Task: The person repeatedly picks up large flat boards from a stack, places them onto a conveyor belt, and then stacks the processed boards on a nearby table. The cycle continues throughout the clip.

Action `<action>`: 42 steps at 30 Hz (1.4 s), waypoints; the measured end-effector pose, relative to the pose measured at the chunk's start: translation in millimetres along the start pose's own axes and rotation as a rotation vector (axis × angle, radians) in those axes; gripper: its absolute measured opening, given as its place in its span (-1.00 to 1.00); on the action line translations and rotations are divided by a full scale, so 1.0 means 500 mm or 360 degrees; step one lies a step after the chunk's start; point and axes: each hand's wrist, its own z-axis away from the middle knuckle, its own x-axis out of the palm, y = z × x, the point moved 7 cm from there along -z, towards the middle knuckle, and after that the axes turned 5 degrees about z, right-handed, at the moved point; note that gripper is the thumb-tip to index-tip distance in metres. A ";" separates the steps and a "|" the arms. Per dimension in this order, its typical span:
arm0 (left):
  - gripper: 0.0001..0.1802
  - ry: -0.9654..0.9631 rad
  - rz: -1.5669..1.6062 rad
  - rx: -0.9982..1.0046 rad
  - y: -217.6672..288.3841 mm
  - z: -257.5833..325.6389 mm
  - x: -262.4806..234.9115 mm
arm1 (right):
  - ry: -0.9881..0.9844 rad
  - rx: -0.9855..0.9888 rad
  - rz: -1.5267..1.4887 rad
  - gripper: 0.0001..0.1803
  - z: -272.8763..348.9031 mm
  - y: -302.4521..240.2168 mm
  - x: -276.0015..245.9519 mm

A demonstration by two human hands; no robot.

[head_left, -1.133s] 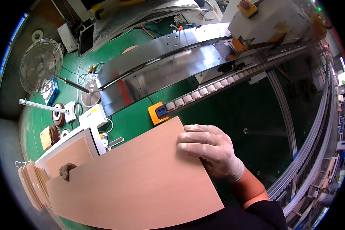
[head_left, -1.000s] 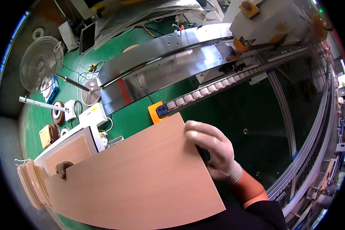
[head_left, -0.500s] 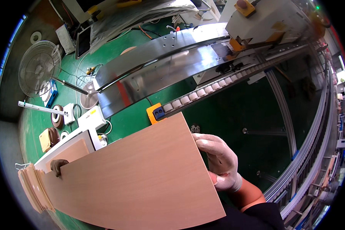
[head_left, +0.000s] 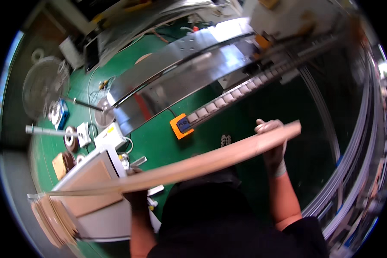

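A long light-wood board (head_left: 202, 164) spans the view in front of me, turned nearly edge-on and slightly blurred. My right hand (head_left: 277, 155), in a pale glove, grips it near its right end, with fingers over the far side and the palm below. My left hand (head_left: 136, 198), in a dark glove, is closed around the board left of the middle, partly hidden by it. The board's left end lies over a white-topped table (head_left: 103, 219), close to a stack of similar boards (head_left: 51, 221).
A metal-topped machine (head_left: 159, 92) stands ahead, with a roller rail (head_left: 232, 96) ending in an orange bracket (head_left: 180, 133). A fan (head_left: 45, 88) and a white box (head_left: 110, 136) stand left on the green floor. Aluminium rails (head_left: 352, 150) run along the right.
The board has tipped from showing its broad face to nearly edge-on, its right end swinging rightward. My left hand has moved right along it, and my right hand has moved right and up.
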 end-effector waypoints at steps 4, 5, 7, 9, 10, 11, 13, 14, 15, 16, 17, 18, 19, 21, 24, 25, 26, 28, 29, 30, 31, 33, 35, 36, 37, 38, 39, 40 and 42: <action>-0.08 0.0201 0.0315 -0.0563 -0.187 0.067 0.038 | 0.0965 0.0564 0.0596 -0.17 0.099 0.101 -0.274; -0.05 0.0271 0.0249 -0.0543 -0.190 0.068 0.038 | 0.1137 0.0703 0.0504 -0.16 0.143 0.132 -0.311; -0.01 0.0012 0.0109 -0.0430 -0.164 0.053 0.066 | 0.1456 0.0872 0.0418 -0.14 0.236 0.175 -0.374; -0.07 -0.0011 0.0135 -0.0392 -0.124 0.017 0.073 | 0.1647 0.0980 0.0462 -0.13 0.343 0.184 -0.427; -0.09 -0.0015 0.0161 -0.0362 -0.100 0.000 0.079 | 0.1750 0.1053 0.0448 -0.13 0.402 0.184 -0.451; -0.15 -0.0211 0.0102 -0.0396 -0.098 -0.016 0.100 | 0.1788 0.1099 0.0484 -0.12 0.457 0.176 -0.474; -0.25 -0.0174 -0.0150 -0.0445 -0.108 -0.050 0.110 | 0.1928 0.1183 0.0553 -0.09 0.568 0.149 -0.527; -0.28 -0.0055 -0.0298 -0.0471 -0.121 -0.066 0.109 | 0.1962 0.1196 0.0609 -0.07 0.621 0.131 -0.551; -0.34 -0.0026 -0.0417 -0.0446 -0.154 -0.074 0.112 | 0.1998 0.1374 0.0709 -0.03 0.680 0.113 -0.576; -0.34 -0.0244 -0.0597 -0.0424 -0.196 -0.075 0.137 | 0.2004 0.1537 0.0804 0.00 0.738 0.096 -0.593; -0.35 -0.0237 -0.0688 -0.0479 -0.235 -0.085 0.146 | 0.1988 0.1634 0.0806 0.02 0.792 0.080 -0.605; -0.36 -0.0297 -0.0775 -0.0548 -0.270 -0.092 0.159 | 0.1966 0.1738 0.0800 0.04 0.846 0.061 -0.611; -0.37 -0.0332 -0.0859 -0.0590 -0.298 -0.097 0.170 | 0.2057 0.1681 0.0727 0.04 0.896 0.043 -0.609; -0.37 -0.0502 -0.0987 -0.0670 -0.353 -0.106 0.195 | 0.2226 0.1633 0.0654 0.04 0.982 0.006 -0.597; -0.37 -0.0764 -0.1024 -0.0868 -0.417 -0.115 0.218 | 0.2369 0.1547 0.0376 0.05 1.082 -0.035 -0.541; -0.39 -0.0725 -0.1035 -0.0888 -0.439 -0.124 0.217 | 0.2437 0.1539 0.0416 0.04 1.107 -0.046 -0.526; -0.40 -0.0717 -0.1223 -0.0928 -0.453 -0.133 0.211 | 0.2492 0.1493 0.0418 0.04 1.128 -0.056 -0.511; -0.41 -0.0838 -0.1437 -0.1088 -0.486 -0.140 0.211 | 0.2516 0.1352 0.0123 0.02 1.159 -0.061 -0.488; -0.45 -0.0910 -0.1818 -0.1066 -0.493 -0.148 0.207 | 0.2457 0.1257 -0.0164 0.00 1.163 -0.054 -0.478; -0.44 -0.1043 -0.2218 -0.1068 -0.493 -0.153 0.205 | 0.2468 0.1102 -0.0535 -0.01 1.166 -0.051 -0.474; -0.48 -0.1018 -0.2303 -0.1171 -0.495 -0.154 0.202 | 0.2317 0.1368 -0.0128 -0.10 1.176 -0.066 -0.476; -0.54 -0.0963 -0.2693 -0.0875 -0.461 -0.176 0.223 | 0.2061 0.1424 -0.0227 -0.13 1.168 -0.081 -0.474; -0.68 -0.0905 -0.2799 -0.0098 -0.398 -0.205 0.285 | 0.1885 0.1467 -0.0284 -0.16 1.153 -0.103 -0.467; -0.67 -0.0874 -0.2837 0.0308 -0.369 -0.219 0.318 | 0.1839 0.1492 -0.0285 -0.16 1.144 -0.121 -0.464; -0.65 -0.0943 -0.2810 0.0589 -0.351 -0.228 0.345 | 0.1707 0.1493 -0.0375 -0.17 1.125 -0.131 -0.455; -0.64 -0.0980 -0.2748 0.0890 -0.337 -0.237 0.370 | 0.1775 0.1503 -0.0281 -0.17 1.118 -0.146 -0.457; -0.63 -0.0978 -0.2774 0.0825 -0.344 -0.256 0.371 | 0.1757 0.1490 -0.0278 -0.16 1.103 -0.158 -0.456; -0.62 -0.0953 -0.2780 0.0786 -0.349 -0.274 0.371 | 0.1633 0.1432 -0.0272 -0.16 1.079 -0.167 -0.451; -0.61 -0.0923 -0.2723 0.0579 -0.369 -0.318 0.364 | 0.1721 0.1516 -0.0232 -0.12 1.061 -0.178 -0.450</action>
